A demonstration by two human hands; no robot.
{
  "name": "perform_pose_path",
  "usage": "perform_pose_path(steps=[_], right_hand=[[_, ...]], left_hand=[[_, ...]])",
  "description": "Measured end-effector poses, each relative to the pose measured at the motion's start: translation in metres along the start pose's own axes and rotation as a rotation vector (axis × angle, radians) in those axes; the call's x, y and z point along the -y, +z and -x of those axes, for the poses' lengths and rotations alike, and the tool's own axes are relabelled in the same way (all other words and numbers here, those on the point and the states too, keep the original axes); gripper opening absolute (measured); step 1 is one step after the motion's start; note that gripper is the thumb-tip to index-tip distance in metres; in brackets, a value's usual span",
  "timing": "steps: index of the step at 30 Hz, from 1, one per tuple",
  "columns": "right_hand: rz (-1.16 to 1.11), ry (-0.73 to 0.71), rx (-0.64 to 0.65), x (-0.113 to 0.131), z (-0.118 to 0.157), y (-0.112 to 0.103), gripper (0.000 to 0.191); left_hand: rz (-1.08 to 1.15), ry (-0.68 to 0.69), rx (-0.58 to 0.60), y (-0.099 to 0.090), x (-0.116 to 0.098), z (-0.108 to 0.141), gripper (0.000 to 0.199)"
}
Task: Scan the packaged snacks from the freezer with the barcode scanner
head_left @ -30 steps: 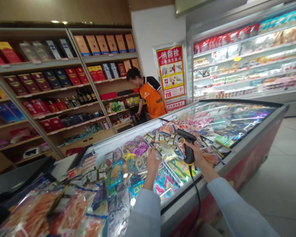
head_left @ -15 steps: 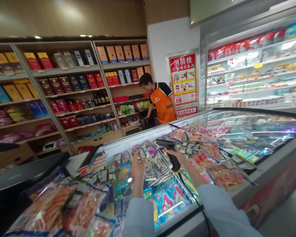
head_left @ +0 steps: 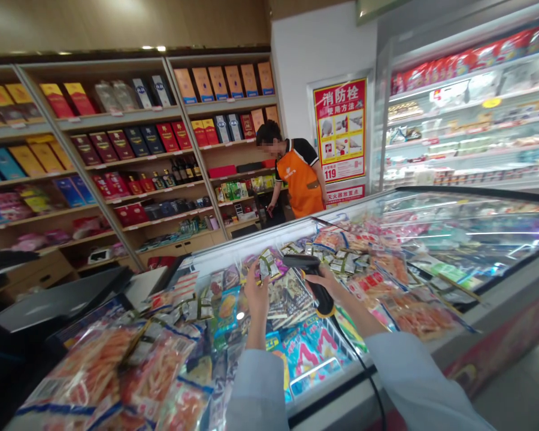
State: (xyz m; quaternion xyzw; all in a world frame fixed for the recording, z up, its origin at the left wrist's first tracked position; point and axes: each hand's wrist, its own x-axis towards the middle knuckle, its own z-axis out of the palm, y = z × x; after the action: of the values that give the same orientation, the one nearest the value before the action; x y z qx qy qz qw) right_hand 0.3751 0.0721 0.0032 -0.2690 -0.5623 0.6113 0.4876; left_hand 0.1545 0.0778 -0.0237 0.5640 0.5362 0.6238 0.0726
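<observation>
A: Item held?
B: One small printed packet, pinched between the left hand's fingertips, just beside the handheld barcode scanner, its grip clamped in the right hand's fingers.
A: Step?
B: Apparently scanning; the next move called for aiming at the packet's code, above the chest freezer below the fingers.

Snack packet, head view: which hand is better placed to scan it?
Probably the right. The right hand already grips the corded barcode scanner, its head aimed toward the small snack packet. The left hand is holding that packet up, so it isn't free to scan.
</observation>
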Motion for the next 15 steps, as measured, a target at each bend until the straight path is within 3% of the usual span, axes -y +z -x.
perform_pose_path(steps=[7, 15], right_hand=[[0.026, -0.019, -0.001, -0.0007, 0.0007, 0.0002, 0.03], [0.031, 0.006, 0.021, 0.0005, -0.0003, 0.0006, 0.032]], left_hand=[[0.022, -0.022, 0.019, -0.0021, -0.0061, -0.0011, 0.054], [-0.015, -0.028, 0.005, -0.0047, 0.001, -0.0029, 0.055]])
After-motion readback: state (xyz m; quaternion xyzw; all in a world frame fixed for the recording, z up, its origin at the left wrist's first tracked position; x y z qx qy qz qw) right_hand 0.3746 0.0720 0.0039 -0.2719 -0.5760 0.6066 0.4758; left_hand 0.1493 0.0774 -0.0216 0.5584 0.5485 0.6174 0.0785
